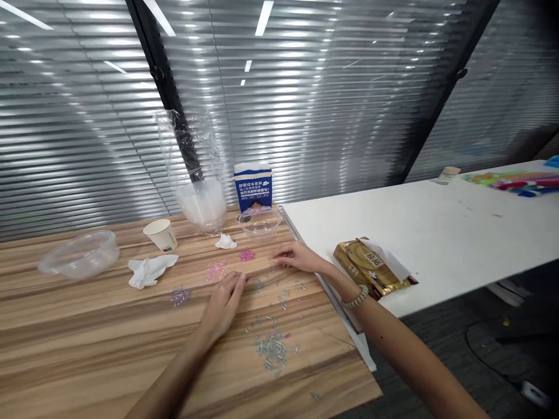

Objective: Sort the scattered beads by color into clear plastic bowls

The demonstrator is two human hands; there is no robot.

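Note:
Small beads lie in groups on the wooden table (109,349): a purple group (180,296), a light pink group (216,270), a bright pink group (247,255) and a larger grey-green pile (273,351), with scattered clear beads (285,294) above it. My left hand (225,299) rests beside the light pink beads, thumb and fingers close together; whatever they may hold is too small to tell. Right of the bright pink beads, my right hand (294,256) touches the tabletop with its fingertips bent together, their contents hidden.
A clear bowl (261,226) and a blue box (254,189) stand behind my hands. Farther left are a paper cup (161,234), crumpled tissue (149,271), bagged bowls (202,203) and a plastic container (82,256). A gold tissue pack (371,267) lies on the white table (437,233).

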